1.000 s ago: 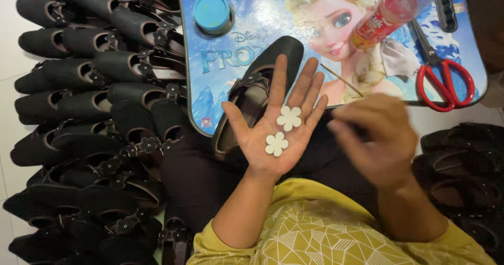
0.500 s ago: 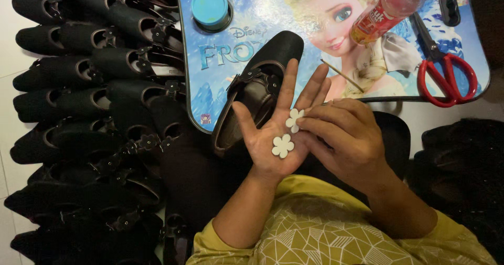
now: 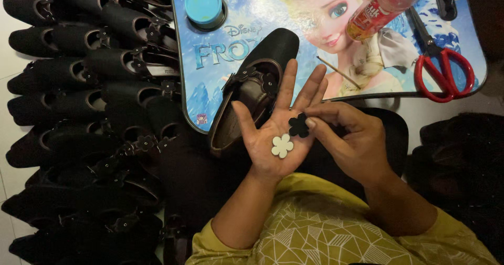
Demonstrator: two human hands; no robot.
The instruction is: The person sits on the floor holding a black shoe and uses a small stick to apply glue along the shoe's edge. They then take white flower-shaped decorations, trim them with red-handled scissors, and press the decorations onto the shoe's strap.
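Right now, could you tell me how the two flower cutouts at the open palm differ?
The pale flower cutout shows a whitish face; the dark flower cutout shows black. The pale one lies flat and free on the left hand; the dark one is pinched at its edge by the right hand fingertips, nearer the fingers. Both share the same petal shape and similar size.

A home shoe-trimming workplace on a pale tiled floor (image 3: pixel 10 86): rows of black flat shoes (image 3: pixel 79 107) beside a cartoon-printed lap tabletop (image 3: pixel 252 13) bearing red-handled scissors (image 3: pixel 443 70).
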